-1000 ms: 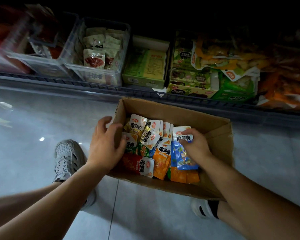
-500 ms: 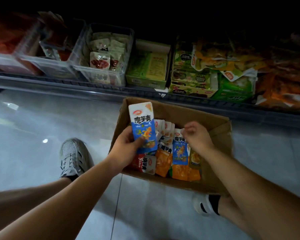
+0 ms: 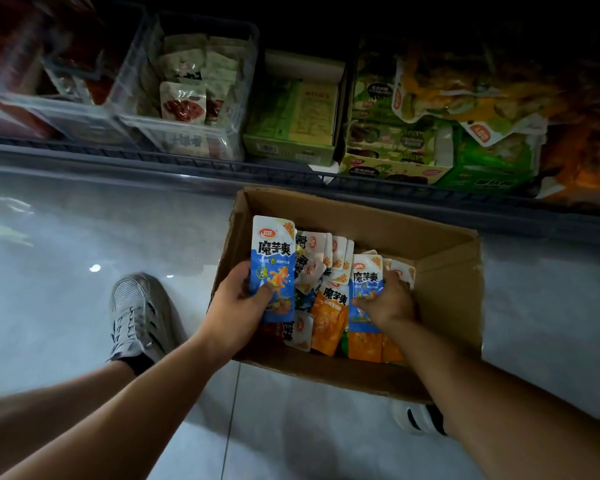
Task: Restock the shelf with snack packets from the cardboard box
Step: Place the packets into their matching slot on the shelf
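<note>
An open cardboard box [image 3: 444, 258] stands on the floor in front of the low shelf [image 3: 187, 164]. It holds several snack packets, blue, orange and white. My left hand [image 3: 236, 306] is at the box's left wall, shut on an upright blue snack packet [image 3: 274, 265]. My right hand [image 3: 388, 303] is down inside the box, its fingers closed around a second blue packet [image 3: 366, 282] that stands among the others. An orange packet [image 3: 329, 313] lies between my hands.
On the shelf, a clear bin [image 3: 194, 91] holds white packets, with a green carton [image 3: 298, 109] and green and orange bags [image 3: 465, 109] further right. My two shoes [image 3: 136, 313] rest on the glossy tiled floor [image 3: 66, 237] beside the box.
My left hand lifted a blue packet out of the box and has lowered it a little. My right hand dropped back into the box and closed on another blue packet.
</note>
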